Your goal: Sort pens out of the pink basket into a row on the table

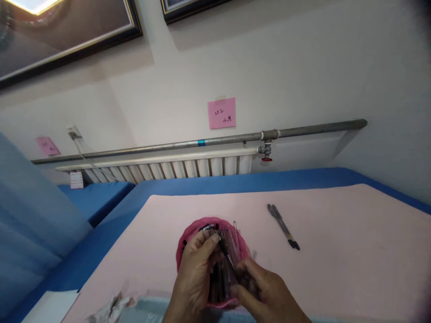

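A dark pen (225, 251) is stretched slantwise between my hands, above a pink basket (180, 242). My left hand (197, 264) pinches its upper end between thumb and fingertips. At the lower end, the fingers of my right hand (266, 289) are closed round the pen and somewhat blurred. The basket holds several dark pen parts and clear tubes (235, 235), partly hidden by my hands. To the right, two pens (283, 227) lie side by side on the pink table cover (336, 233).
Crumpled white plastic (109, 309) and a blue-grey packet (144, 309) lie at the near edge. White paper (50, 307) is at lower left, beside a blue curtain (30, 224). Behind the table are a radiator (188, 168), a pipe (235, 138) and a pink note (222, 113).
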The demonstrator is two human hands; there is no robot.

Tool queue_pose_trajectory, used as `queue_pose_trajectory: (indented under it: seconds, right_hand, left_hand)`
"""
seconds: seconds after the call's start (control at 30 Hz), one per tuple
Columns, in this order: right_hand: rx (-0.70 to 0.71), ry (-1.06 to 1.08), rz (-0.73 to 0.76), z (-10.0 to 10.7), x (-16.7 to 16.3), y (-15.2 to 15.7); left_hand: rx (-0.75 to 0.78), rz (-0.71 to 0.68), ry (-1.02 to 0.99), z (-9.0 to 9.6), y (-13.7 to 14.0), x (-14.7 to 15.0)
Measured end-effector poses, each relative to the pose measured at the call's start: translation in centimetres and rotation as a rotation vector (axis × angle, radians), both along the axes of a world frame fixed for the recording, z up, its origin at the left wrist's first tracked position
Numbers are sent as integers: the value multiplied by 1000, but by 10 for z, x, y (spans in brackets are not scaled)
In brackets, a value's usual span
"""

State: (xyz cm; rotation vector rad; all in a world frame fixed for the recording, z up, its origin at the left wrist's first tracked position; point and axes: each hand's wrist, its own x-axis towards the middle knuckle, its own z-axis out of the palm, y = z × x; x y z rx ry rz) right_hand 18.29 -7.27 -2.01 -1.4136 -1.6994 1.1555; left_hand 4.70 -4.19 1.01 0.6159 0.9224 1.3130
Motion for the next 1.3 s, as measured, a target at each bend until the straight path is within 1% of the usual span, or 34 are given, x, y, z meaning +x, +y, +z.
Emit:
queue_pose_trajectory:
  seconds: [0.1, 0.2, 0.27, 0.3, 0.33, 0.43, 0.57, 0.67, 0.77, 0.83, 0.93, 1.0, 1.03, 1.1, 1.17, 1.23, 1.3]
  right_hand:
    - [-75, 157, 67, 0, 1, 0]
    - [-222, 371, 228, 2, 2, 1]
    - [-293, 433, 308, 3, 3, 1]
    - [-294, 436, 310, 3, 3, 2]
    - [-268, 429, 282, 3, 3, 2]
    - [-189, 348, 165, 0, 2, 3]
    - [-187, 205, 88, -3, 3, 0]
    - [-191, 302, 137, 0, 4, -1]
    - [-269, 417, 213, 3, 4, -1]
    - [-326, 462, 223, 4, 4, 0]
    - [-368, 526, 211, 7, 3, 1]
    - [-351, 543, 165, 11, 4, 1]
    - [-333, 546, 130, 12, 4, 1]
    - [-304, 545, 75, 16, 5, 2]
    - [-286, 539, 37, 17, 6, 3]
    - [-271, 522, 30, 16, 7, 4]
    - [-254, 500, 38, 14, 8, 6]
  left_hand:
    - [20, -41, -20, 2, -1, -3]
    - [38, -121, -63, 6, -2, -8]
    - [37, -157, -87, 8, -2, -11]
    - [37, -162, -86, 9, -2, -12]
    - [35, -152, -76, 9, -3, -12]
    - [24, -85, -21, 9, -3, -10]
    - [24, -69, 3, 7, -3, -8]
    - [48, -85, 0, 7, -3, -11]
    - [70, -103, 2, 7, -2, -14]
    - [79, -106, 15, 8, -1, -16]
    - [83, -85, 56, 6, 2, -19]
    - [72, -34, 182, 4, 5, -23]
    - [72, 2, 300, 3, 6, -25]
    - [104, 67, 615, -1, 7, -27]
    - [181, 95, 897, -4, 6, -28]
    - [237, 114, 1058, -8, 4, -25]
    - [243, 145, 1133, -12, 2, -22]
